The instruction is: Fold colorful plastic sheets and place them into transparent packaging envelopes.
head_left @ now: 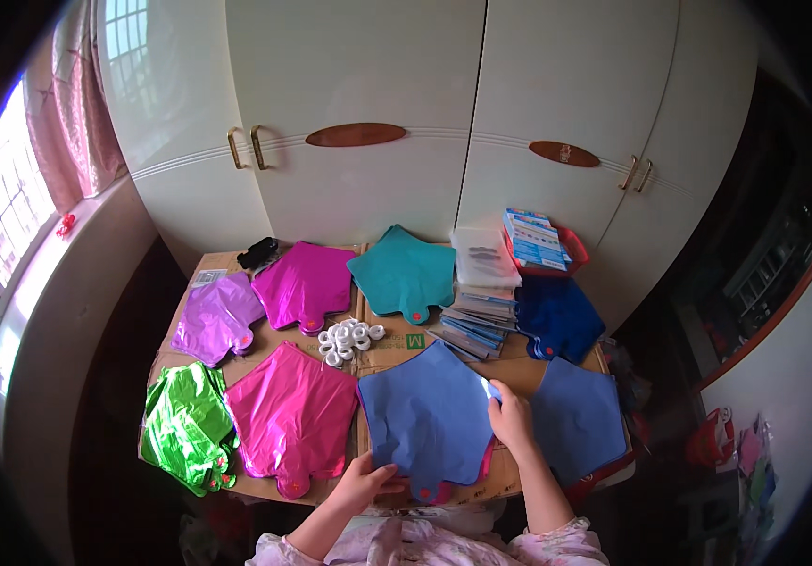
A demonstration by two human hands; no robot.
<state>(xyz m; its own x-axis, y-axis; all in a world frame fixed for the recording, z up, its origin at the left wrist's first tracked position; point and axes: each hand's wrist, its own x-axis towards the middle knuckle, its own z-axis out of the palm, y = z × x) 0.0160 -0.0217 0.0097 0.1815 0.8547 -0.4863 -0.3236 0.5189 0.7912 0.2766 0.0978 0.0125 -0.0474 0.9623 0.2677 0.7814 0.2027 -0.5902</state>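
A flat, uninflated blue foil balloon (425, 401), star-shaped with a tail, lies in front of me on the cardboard. Pink foil peeks out beneath its lower right edge. My left hand (364, 483) is closed on the lower left edge, thumb on top, near the tail. At the upper right point, my right hand (512, 417) pinches the blue foil balloon, where a bright edge shows. Right of that hand lies another matte blue foil balloon (579, 418). A shiny pink foil balloon stack (291, 410) sits left of the one I hold.
Green (185, 424), lilac (215, 313), magenta (304, 283), teal (402, 274) and dark blue foil balloons (560, 316) surround white ribbon rolls (346, 340). Flat packets (474, 321), clear bags (483, 257) and a red basket (573, 251) with boxes stand by the white cupboard (359, 75).
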